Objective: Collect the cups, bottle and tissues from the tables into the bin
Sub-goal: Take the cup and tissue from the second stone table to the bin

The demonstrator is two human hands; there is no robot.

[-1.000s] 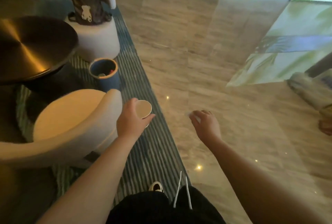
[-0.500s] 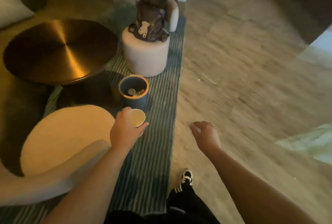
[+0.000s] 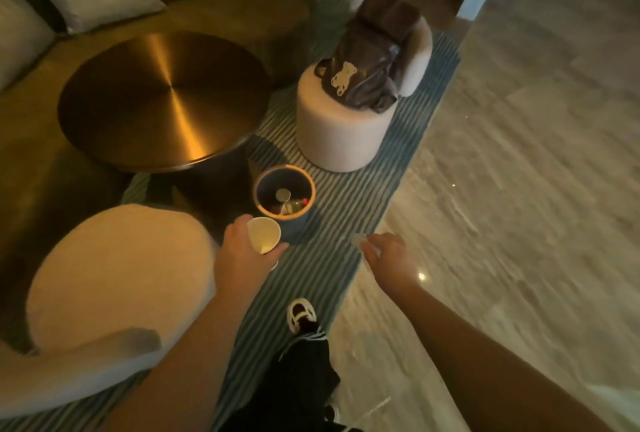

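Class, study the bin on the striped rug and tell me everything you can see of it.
The bin is a small round container with dark blue walls and an orange-tan rim, standing upright and open on the striped rug, between the round metal table and the pale stool. Inside lie several discarded items, one a pale round piece, one red. Nothing touches it; the left hand holds a paper cup just short of it.

Small pale scrap [image 3: 357, 240] at right hand [image 3: 391, 260] fingertips: blurred, can't tell what it is. Pale paper cup [image 3: 264, 235]: lower part hidden behind left hand [image 3: 242, 258]. Contents of round blue bin w/ orange rim [image 3: 266, 213] too small/dim to identify.
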